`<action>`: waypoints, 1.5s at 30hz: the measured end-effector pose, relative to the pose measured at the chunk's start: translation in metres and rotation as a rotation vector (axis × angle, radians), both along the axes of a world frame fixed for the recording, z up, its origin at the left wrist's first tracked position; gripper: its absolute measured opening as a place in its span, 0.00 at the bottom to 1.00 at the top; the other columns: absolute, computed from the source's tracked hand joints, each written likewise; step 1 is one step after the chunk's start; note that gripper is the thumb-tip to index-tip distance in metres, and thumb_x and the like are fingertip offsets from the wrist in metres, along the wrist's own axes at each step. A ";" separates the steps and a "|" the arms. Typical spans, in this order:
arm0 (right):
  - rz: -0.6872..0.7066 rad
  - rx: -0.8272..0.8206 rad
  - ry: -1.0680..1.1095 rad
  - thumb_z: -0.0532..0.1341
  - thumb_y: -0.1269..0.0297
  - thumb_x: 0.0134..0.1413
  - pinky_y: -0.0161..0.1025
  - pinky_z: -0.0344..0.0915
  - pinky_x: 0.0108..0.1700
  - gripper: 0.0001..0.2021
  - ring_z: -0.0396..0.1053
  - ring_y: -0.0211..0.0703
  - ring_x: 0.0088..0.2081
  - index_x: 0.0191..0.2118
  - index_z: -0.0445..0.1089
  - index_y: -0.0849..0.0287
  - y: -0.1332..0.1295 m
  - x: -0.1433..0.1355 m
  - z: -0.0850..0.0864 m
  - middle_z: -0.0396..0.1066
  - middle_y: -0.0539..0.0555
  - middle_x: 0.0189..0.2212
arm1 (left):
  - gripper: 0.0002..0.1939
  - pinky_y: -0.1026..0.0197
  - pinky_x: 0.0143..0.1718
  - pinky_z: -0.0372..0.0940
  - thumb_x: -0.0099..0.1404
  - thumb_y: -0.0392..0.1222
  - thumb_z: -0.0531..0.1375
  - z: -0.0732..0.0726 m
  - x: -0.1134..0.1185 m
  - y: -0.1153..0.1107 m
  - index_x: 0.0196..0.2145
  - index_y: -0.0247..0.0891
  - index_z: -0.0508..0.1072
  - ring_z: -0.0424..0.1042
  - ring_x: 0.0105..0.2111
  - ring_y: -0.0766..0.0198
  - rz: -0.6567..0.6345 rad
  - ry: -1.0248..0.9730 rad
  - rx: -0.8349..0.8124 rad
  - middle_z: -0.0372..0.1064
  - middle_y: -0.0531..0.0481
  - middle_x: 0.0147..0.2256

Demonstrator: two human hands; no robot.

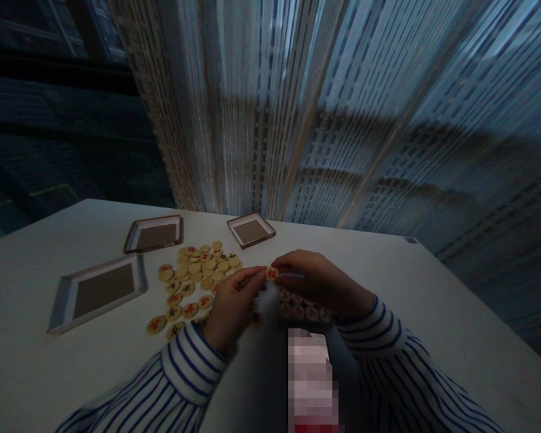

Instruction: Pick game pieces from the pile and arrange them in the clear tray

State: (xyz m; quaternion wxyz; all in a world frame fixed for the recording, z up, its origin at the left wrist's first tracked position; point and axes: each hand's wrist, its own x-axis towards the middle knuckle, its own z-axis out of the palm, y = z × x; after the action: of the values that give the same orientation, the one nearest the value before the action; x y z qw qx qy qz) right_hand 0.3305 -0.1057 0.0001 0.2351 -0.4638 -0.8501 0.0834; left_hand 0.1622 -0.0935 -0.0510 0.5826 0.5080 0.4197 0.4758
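Note:
Between my two hands is a round xiangqi piece (272,274) with a red character facing me. My left hand (237,300) pinches its left edge with thumb and fingertips. From the other side, my right hand (320,279) has fingers closed on the same piece. Below my right hand, rows of red-marked pieces (298,311) sit in what looks like a box, partly covered by that hand. To the left of my left hand spreads a loose heap of xiangqi pieces (195,269), some with red or black characters, others blank side up.
Three shallow box parts lie on the white table (433,313): a large one (64,304) at left, another (130,236) behind it, and a smaller one (231,224) near the back edge. A blurred-out phone (313,379) lies in front. A string curtain (252,120) hangs behind the table.

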 end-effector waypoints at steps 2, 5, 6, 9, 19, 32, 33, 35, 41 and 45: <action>0.004 0.012 -0.012 0.59 0.64 0.51 0.35 0.62 0.37 0.09 0.69 0.39 0.35 0.40 0.70 0.58 0.000 0.000 -0.001 0.73 0.53 0.33 | 0.18 0.65 0.27 0.61 0.47 0.51 0.64 0.001 0.000 0.000 0.31 0.35 0.76 0.68 0.25 0.65 0.008 0.002 -0.010 0.71 0.51 0.23; 0.016 0.040 -0.030 0.59 0.64 0.52 0.35 0.61 0.37 0.09 0.68 0.39 0.34 0.40 0.70 0.59 0.000 -0.001 -0.002 0.73 0.53 0.32 | 0.17 0.65 0.26 0.60 0.45 0.50 0.65 0.001 0.000 -0.001 0.30 0.34 0.76 0.67 0.24 0.66 0.012 -0.015 -0.043 0.70 0.52 0.22; 0.021 0.055 -0.040 0.59 0.64 0.52 0.35 0.61 0.37 0.09 0.68 0.39 0.34 0.39 0.70 0.59 0.001 -0.001 -0.002 0.73 0.53 0.32 | 0.18 0.65 0.26 0.60 0.45 0.50 0.65 0.001 0.000 0.000 0.30 0.34 0.76 0.67 0.24 0.66 0.012 -0.022 -0.050 0.71 0.51 0.22; 0.018 0.085 -0.075 0.60 0.64 0.51 0.36 0.60 0.37 0.09 0.68 0.40 0.34 0.39 0.70 0.59 0.001 -0.002 -0.003 0.73 0.54 0.32 | 0.18 0.65 0.27 0.61 0.45 0.49 0.65 0.000 0.001 0.000 0.30 0.34 0.76 0.67 0.25 0.66 0.018 -0.032 -0.057 0.71 0.51 0.23; 0.011 0.067 -0.153 0.58 0.63 0.53 0.37 0.60 0.38 0.11 0.68 0.41 0.36 0.42 0.69 0.59 0.000 -0.004 -0.002 0.73 0.55 0.33 | 0.18 0.65 0.26 0.62 0.43 0.51 0.65 0.004 0.002 -0.002 0.29 0.35 0.76 0.68 0.24 0.65 0.038 -0.013 -0.051 0.71 0.51 0.23; 0.046 0.147 -0.164 0.58 0.63 0.52 0.40 0.60 0.40 0.11 0.67 0.44 0.38 0.41 0.69 0.59 0.003 -0.001 -0.009 0.72 0.55 0.35 | 0.18 0.66 0.23 0.59 0.44 0.50 0.65 0.000 0.003 -0.002 0.29 0.34 0.76 0.67 0.23 0.67 0.031 -0.023 -0.068 0.70 0.52 0.22; 0.044 0.146 -0.166 0.58 0.63 0.53 0.39 0.60 0.40 0.10 0.67 0.43 0.38 0.41 0.69 0.59 0.003 -0.001 -0.010 0.72 0.55 0.35 | 0.18 0.67 0.23 0.58 0.44 0.50 0.65 0.000 0.003 -0.002 0.29 0.34 0.76 0.66 0.23 0.67 0.027 -0.022 -0.067 0.70 0.52 0.21; 0.039 0.149 -0.165 0.58 0.63 0.53 0.39 0.59 0.40 0.10 0.67 0.43 0.38 0.40 0.69 0.59 0.003 -0.001 -0.010 0.72 0.55 0.35 | 0.17 0.67 0.23 0.58 0.45 0.50 0.65 -0.001 0.003 -0.002 0.30 0.34 0.76 0.66 0.22 0.67 0.012 -0.013 -0.056 0.70 0.52 0.21; -0.067 0.115 -0.234 0.58 0.63 0.53 0.39 0.59 0.41 0.11 0.67 0.43 0.39 0.41 0.70 0.60 0.006 0.004 -0.009 0.72 0.56 0.35 | 0.17 0.66 0.22 0.59 0.48 0.49 0.62 -0.001 0.003 -0.003 0.32 0.33 0.75 0.67 0.23 0.67 0.022 0.028 -0.047 0.72 0.50 0.25; -0.171 0.043 -0.303 0.57 0.62 0.53 0.38 0.59 0.41 0.12 0.68 0.44 0.39 0.42 0.70 0.61 0.010 0.014 -0.009 0.73 0.56 0.36 | 0.17 0.65 0.24 0.61 0.47 0.48 0.62 0.000 0.004 -0.004 0.31 0.32 0.74 0.69 0.25 0.65 0.031 0.036 -0.026 0.73 0.48 0.26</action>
State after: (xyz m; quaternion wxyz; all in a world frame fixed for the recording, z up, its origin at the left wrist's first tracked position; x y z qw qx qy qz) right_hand 0.3442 -0.0956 -0.0089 0.1202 -0.5365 -0.8349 -0.0260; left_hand 0.1665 -0.0970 -0.0510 0.5741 0.5023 0.4438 0.4702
